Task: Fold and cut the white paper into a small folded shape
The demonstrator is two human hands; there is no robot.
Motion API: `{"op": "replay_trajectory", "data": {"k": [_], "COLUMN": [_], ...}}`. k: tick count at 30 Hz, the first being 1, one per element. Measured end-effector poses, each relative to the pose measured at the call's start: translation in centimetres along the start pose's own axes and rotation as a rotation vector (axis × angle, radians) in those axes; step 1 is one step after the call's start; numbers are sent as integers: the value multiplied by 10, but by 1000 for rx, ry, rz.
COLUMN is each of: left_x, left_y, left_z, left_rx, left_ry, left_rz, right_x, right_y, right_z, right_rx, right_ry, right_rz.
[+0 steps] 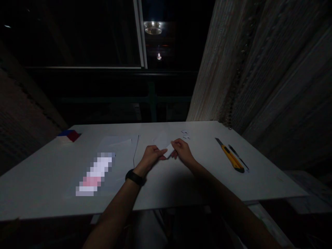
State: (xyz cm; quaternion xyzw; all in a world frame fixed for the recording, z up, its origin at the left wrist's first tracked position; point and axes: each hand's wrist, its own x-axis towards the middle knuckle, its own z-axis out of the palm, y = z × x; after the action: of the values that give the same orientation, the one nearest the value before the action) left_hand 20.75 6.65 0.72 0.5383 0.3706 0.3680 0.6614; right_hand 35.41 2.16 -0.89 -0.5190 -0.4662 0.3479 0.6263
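A small folded piece of white paper point(169, 151) is held between both hands above the middle of the table. My left hand point(152, 156), with a dark band on its wrist, pinches the paper's left side between thumb and fingers. On the paper's upper right edge, my right hand point(182, 149) grips with its thumb and fingertips. Just behind the hands lies another pale sheet of paper point(160, 139). Small paper scraps with dark marks point(185, 132) rest beyond my right hand.
White sheets point(123, 166) lie left of my hands, partly covered by a bright pixelated patch. A yellow box cutter point(229, 155) with its blade out and a dark pen point(238, 156) lie at right. A coloured cube point(67, 136) sits at the white table's point(38, 186) far left.
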Motion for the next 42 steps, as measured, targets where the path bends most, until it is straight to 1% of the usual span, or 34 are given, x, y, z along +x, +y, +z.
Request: {"op": "replay_trajectory", "data": {"k": [5, 7, 9, 12, 14, 19, 22, 30, 36, 42], "left_x": [0, 0, 0, 2, 2, 1, 0, 0, -2, -2], "left_y": [-2, -4, -6, -8, -8, -5, -5, -7, -3, 0], "left_z": [2, 3, 3, 3, 2, 1, 2, 1, 2, 3], "left_rx": [16, 33, 61, 84, 61, -39, -58, -71, -98, -117], "left_ry": [-65, -87, -86, -51, -37, -61, -73, -76, -33, -25], "left_rz": [-13, -10, -1, 18, 26, 16, 12, 17, 26, 8], "right_x": [-1, -2, -3, -4, -5, -5, -5, -5, -7, -6], "right_y": [4, 5, 5, 3, 2, 1, 0, -1, -2, -1], "right_z": [1, 2, 2, 3, 3, 2, 3, 4, 3, 3], "right_rx": [-168, -209, -228, -220, -201, -178, -186, -203, -185, -188], "right_ry": [125, 176, 204, 187, 161, 132, 127, 210, 128, 131], "right_rz": [-42, -38, -43, -52, -60, -78, -97, -120, -77, -76]}}
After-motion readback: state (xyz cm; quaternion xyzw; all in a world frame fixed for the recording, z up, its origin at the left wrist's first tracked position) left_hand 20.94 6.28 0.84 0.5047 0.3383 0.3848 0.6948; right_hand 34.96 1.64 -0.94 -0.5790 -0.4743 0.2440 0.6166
